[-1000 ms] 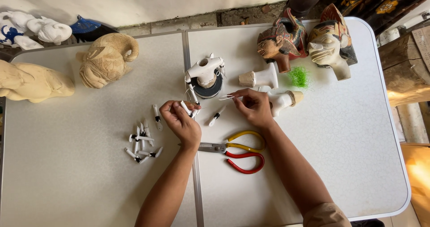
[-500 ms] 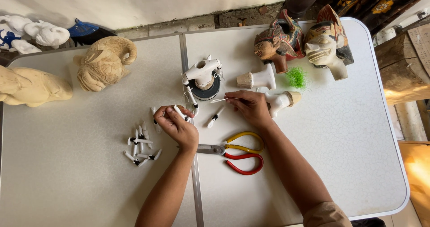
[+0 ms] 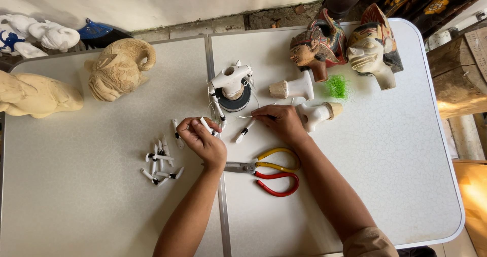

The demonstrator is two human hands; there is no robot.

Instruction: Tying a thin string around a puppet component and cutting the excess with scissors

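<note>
Threading step, by the look of it: left hand (image 3: 203,138) pinches a small white peg (image 3: 206,125), right hand (image 3: 280,122) grips thin wire (image 3: 244,117) near the spool (image 3: 234,96). Next probably needs wire tip lined up with peg; scissors (image 3: 269,170) lie nearby.

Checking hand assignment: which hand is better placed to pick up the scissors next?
Probably left. The left hand sits just above the blade end of the scissors, though it already holds a small white piece. The right hand is farther up the table, pinching a thin wire.
</note>
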